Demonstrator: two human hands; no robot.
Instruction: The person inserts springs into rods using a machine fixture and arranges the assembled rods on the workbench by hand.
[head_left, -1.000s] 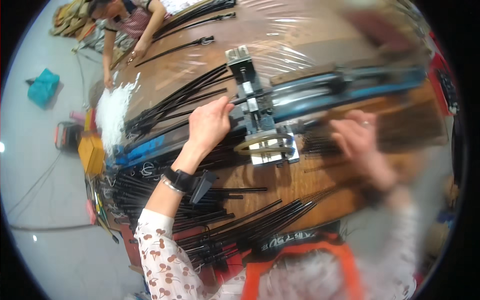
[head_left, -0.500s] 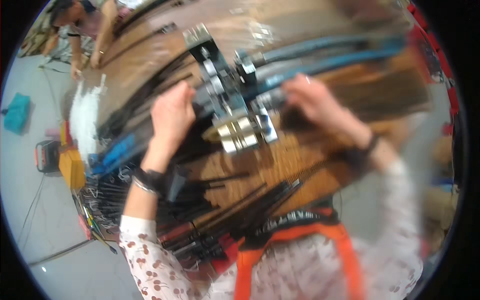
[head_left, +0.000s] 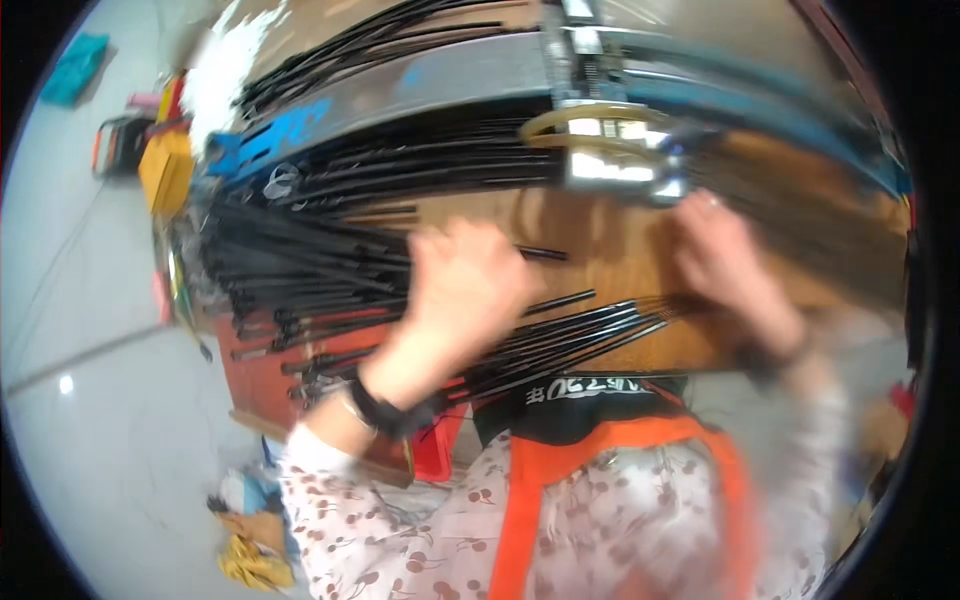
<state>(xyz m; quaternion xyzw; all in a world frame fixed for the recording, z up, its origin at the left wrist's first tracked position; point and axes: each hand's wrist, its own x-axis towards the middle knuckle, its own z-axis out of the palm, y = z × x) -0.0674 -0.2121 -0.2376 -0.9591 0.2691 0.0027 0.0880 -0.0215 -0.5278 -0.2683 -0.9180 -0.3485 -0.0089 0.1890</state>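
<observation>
My left hand [head_left: 470, 280] is curled closed over the near pile of thin black rods [head_left: 310, 255]. One rod end [head_left: 546, 253] shows just right of its knuckles, but whether the fingers grip that rod is hidden. My right hand [head_left: 725, 250] is smeared by motion, its fingertips just below the right end of a shiny metal clamp-like fixture [head_left: 610, 168]. A yellowish band or ring [head_left: 545, 124] curves around that fixture. Between my hands and my apron lies a bundle of shiny black rods [head_left: 590, 335].
A blue-grey metal rail [head_left: 450, 80] spans the wooden table [head_left: 590, 235], with more black rods [head_left: 420, 150] beside it. White strands [head_left: 225, 80] hang at the far left corner. On the floor stand a yellow box [head_left: 165, 172] and a black-and-orange case [head_left: 122, 148].
The view has shifted, so the fixture sits farther up and right. My left hand has come away from the fixture, back over the near rods. My right hand has moved nearer to me.
</observation>
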